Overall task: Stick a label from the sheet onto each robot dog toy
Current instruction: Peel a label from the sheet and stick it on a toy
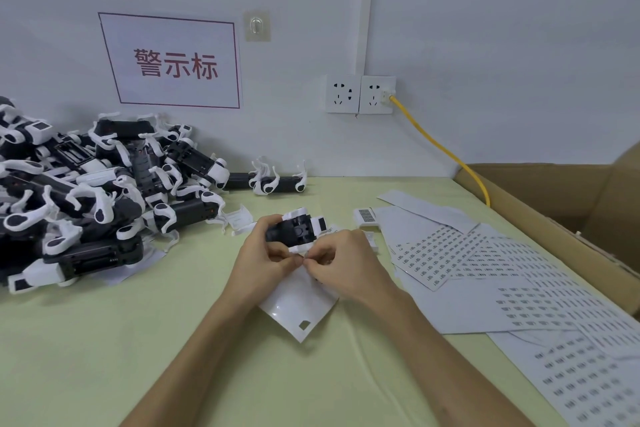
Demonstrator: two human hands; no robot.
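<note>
My left hand [265, 258] grips a black and white robot dog toy [298, 229] above the middle of the table, its underside turned up. My right hand [341, 260] pinches something small at the toy's near edge, fingertips touching those of the left hand; the label itself is too small to make out. Under both hands hangs a nearly bare white label sheet [299, 305] with one dark label left near its lower corner. It looks held between the fingers.
A large heap of robot dog toys [86, 191] fills the left of the green table [173, 340], and another toy [277, 180] lies by the wall. Full label sheets [519, 288] are spread on the right beside an open cardboard box [554, 198]. A yellow cable [446, 152] runs from the wall socket.
</note>
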